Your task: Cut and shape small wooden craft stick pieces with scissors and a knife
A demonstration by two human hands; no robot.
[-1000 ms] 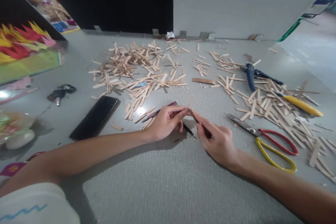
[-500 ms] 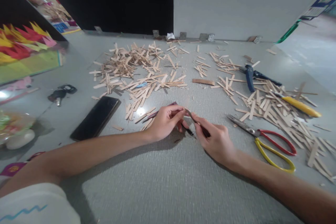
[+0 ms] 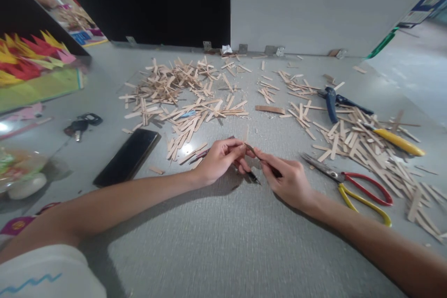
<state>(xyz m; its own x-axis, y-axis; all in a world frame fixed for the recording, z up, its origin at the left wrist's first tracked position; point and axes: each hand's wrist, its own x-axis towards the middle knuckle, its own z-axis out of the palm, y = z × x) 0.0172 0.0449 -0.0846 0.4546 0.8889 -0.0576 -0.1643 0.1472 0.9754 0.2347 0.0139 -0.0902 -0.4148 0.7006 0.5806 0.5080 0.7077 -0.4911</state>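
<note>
My left hand [image 3: 221,160] is closed in a pinch above the table, with a pale wooden craft stick [image 3: 246,133] jutting away from its fingertips. Close by on the right, my right hand [image 3: 288,177] grips a thin brown strip [image 3: 252,149] that reaches to the left fingertips. What the strip is exactly, I cannot make out. A dark pen-like tool [image 3: 253,177] shows its black tip below the left fingers; whether that hand holds it or it lies on the table, I cannot tell.
Craft sticks [image 3: 174,79] lie in loose heaps at the back and right. Scissors [image 3: 340,177] with red and yellow handles, blue-handled pliers [image 3: 331,104] and a yellow-handled tool [image 3: 400,142] are on the right. Left are a phone [image 3: 127,157] and keys [image 3: 77,126]. Upright panels [image 3: 335,4] stand behind.
The pale craft stick now shows beyond my left fingertips, where it was not visible before. My right hand has shifted slightly and the brown strip lies at a flatter angle.
</note>
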